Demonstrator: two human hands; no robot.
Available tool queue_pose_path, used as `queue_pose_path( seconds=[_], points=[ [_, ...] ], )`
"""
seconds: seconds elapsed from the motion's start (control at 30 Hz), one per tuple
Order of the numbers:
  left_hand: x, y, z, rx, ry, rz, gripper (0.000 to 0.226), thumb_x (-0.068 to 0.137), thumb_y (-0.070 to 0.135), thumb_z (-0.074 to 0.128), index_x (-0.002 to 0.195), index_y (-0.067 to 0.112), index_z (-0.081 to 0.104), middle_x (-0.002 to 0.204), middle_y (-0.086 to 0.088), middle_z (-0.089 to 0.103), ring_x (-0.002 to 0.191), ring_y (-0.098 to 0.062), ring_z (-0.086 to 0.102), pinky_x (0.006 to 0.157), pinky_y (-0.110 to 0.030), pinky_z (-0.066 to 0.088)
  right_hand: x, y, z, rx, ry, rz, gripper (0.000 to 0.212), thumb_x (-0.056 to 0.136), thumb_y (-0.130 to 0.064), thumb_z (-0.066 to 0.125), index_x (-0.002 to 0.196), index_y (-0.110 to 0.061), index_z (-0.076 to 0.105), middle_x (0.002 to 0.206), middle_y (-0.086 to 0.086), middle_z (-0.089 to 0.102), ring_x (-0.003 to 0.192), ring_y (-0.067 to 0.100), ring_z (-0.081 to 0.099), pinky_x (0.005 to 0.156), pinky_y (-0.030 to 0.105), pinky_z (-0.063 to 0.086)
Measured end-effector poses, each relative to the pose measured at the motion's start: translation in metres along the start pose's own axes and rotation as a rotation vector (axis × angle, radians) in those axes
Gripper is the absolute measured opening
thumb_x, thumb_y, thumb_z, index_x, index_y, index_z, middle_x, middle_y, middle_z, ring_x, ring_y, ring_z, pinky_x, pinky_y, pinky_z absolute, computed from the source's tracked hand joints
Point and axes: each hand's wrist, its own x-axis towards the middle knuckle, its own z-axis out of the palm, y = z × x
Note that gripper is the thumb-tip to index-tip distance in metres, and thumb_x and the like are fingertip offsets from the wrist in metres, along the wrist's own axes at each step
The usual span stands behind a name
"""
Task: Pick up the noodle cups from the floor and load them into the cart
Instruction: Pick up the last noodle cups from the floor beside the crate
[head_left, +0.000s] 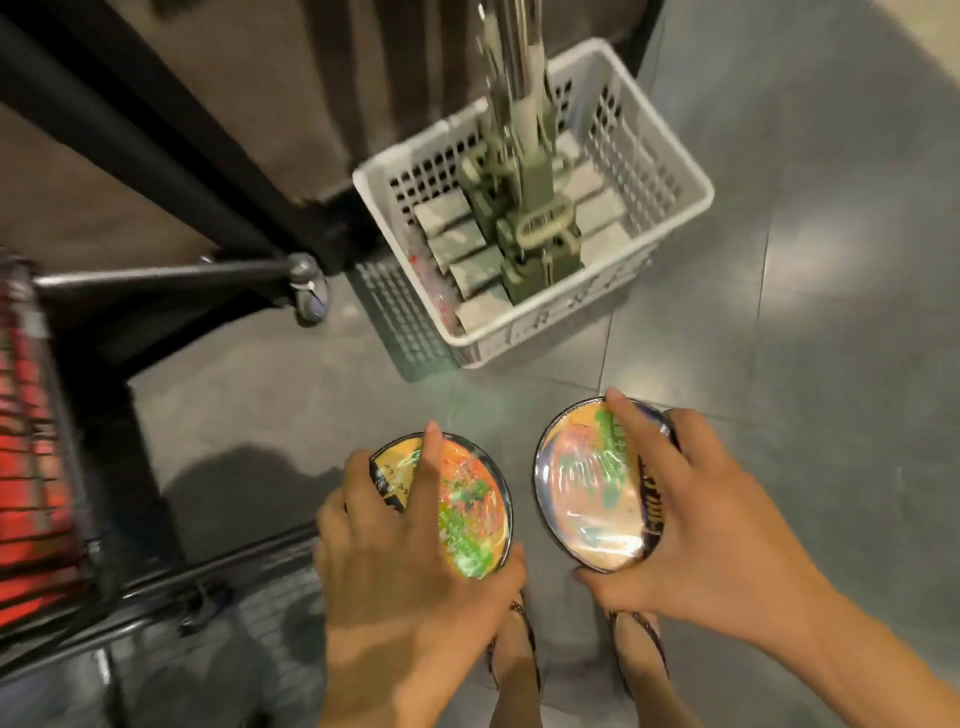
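Note:
I hold two round noodle cups with shiny printed lids above the grey floor. My left hand (400, 551) grips the left noodle cup (467, 512) from above, forefinger stretched across its lid. My right hand (696, 525) grips the right noodle cup (582, 488) the same way, thumb under its near rim. The wire cart (67, 530) stands at the left edge, with red packages showing through its mesh; its lower frame runs along the bottom left.
A white plastic crate (670, 156) with grey-green items stands on the floor ahead, with a blurred chrome pole (514, 47) rising over it. A dark shelf base (171, 150) and a cart wheel (311, 291) lie at the upper left. My sandalled feet (519, 660) are below the cups.

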Motion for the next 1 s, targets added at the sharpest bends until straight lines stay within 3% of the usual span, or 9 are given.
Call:
queue_pose_path(
  seconds=[0.13, 0.3, 0.37, 0.5, 0.63, 0.73, 0.87, 0.93, 1.0],
  points=[
    [-0.051, 0.015, -0.099, 0.007, 0.079, -0.050, 0.112, 0.063, 0.077, 0.058, 0.144, 0.051, -0.015, 0.143, -0.005, 0.000, 0.128, -0.027, 0.012, 0.111, -0.040, 0.026, -0.030, -0.068, -0.076, 0.005, -0.003, -0.105, 0.129, 0.038, -0.068, 0.071, 0.151, -0.042, 0.014, 0.111, -0.013, 0.034, 0.096, 0.006, 0.045, 0.072, 0.017, 0.038],
    [-0.145, 0.031, -0.182, -0.068, 0.186, -0.146, 0.111, 0.062, 0.075, 0.060, 0.146, 0.052, -0.009, 0.145, -0.005, -0.001, 0.132, -0.031, 0.018, 0.109, -0.040, 0.028, -0.094, -0.133, -0.159, 0.007, -0.021, -0.257, 0.124, 0.041, -0.069, 0.066, 0.149, -0.047, 0.009, 0.103, -0.020, 0.026, 0.087, -0.005, 0.030, 0.062, 0.003, 0.028],
    [-0.187, 0.035, -0.196, -0.081, 0.200, -0.178, 0.112, 0.061, 0.077, 0.058, 0.147, 0.050, -0.009, 0.146, -0.007, 0.003, 0.129, -0.032, 0.022, 0.107, -0.041, 0.029, -0.122, -0.149, -0.184, -0.025, -0.053, -0.313, 0.124, 0.041, -0.070, 0.064, 0.146, -0.050, 0.003, 0.104, -0.019, 0.026, 0.086, -0.006, 0.029, 0.060, 0.003, 0.029],
    [-0.264, 0.041, -0.204, -0.134, 0.261, -0.315, 0.110, 0.052, 0.077, 0.052, 0.150, 0.047, 0.012, 0.143, -0.013, 0.024, 0.120, -0.040, 0.036, 0.098, -0.049, 0.038, -0.171, -0.169, -0.211, -0.112, -0.168, -0.381, 0.126, 0.038, -0.076, 0.061, 0.147, -0.050, 0.004, 0.111, -0.014, 0.031, 0.096, 0.007, 0.045, 0.066, 0.012, 0.031],
    [-0.332, 0.036, -0.191, -0.185, 0.170, -0.462, 0.109, 0.056, 0.081, 0.049, 0.148, 0.051, -0.001, 0.149, -0.011, 0.011, 0.130, -0.037, 0.027, 0.105, -0.047, 0.033, -0.210, -0.183, -0.206, -0.225, -0.317, -0.513, 0.126, 0.049, -0.080, 0.064, 0.149, -0.047, -0.005, 0.117, -0.012, 0.026, 0.111, 0.009, 0.045, 0.072, 0.017, 0.035],
    [-0.376, 0.024, -0.180, -0.234, 0.181, -0.616, 0.109, 0.047, 0.081, 0.046, 0.148, 0.048, 0.022, 0.141, -0.016, 0.034, 0.116, -0.043, 0.044, 0.094, -0.052, 0.043, -0.234, -0.201, -0.189, -0.298, -0.420, -0.561, 0.128, 0.048, -0.080, 0.065, 0.148, -0.048, -0.008, 0.122, -0.013, 0.023, 0.117, 0.010, 0.044, 0.080, 0.018, 0.041],
    [-0.423, -0.011, -0.155, -0.372, 0.294, -0.713, 0.107, 0.036, 0.079, 0.051, 0.132, 0.033, 0.058, 0.112, -0.020, 0.060, 0.077, -0.041, 0.060, 0.063, -0.047, 0.054, -0.264, -0.232, -0.156, -0.337, -0.483, -0.632, 0.126, 0.042, -0.084, 0.061, 0.143, -0.053, -0.006, 0.125, -0.011, 0.029, 0.119, 0.010, 0.048, 0.089, 0.023, 0.046],
    [-0.443, -0.028, -0.152, -0.472, 0.300, -0.770, 0.108, 0.037, 0.078, 0.054, 0.138, 0.039, 0.051, 0.124, -0.015, 0.054, 0.093, -0.038, 0.057, 0.074, -0.047, 0.053, -0.273, -0.253, -0.142, -0.423, -0.543, -0.645, 0.127, 0.042, -0.083, 0.061, 0.142, -0.055, -0.013, 0.123, -0.012, 0.023, 0.120, 0.007, 0.044, 0.088, 0.019, 0.043],
    [-0.462, -0.051, -0.158, -0.506, 0.248, -0.866, 0.111, 0.044, 0.082, 0.047, 0.147, 0.050, 0.024, 0.145, -0.006, 0.032, 0.120, -0.032, 0.043, 0.096, -0.043, 0.042, -0.277, -0.277, -0.127, -0.476, -0.563, -0.676, 0.128, 0.041, -0.082, 0.059, 0.142, -0.055, -0.014, 0.118, -0.013, 0.020, 0.116, 0.007, 0.046, 0.083, 0.017, 0.042]
  ],
)
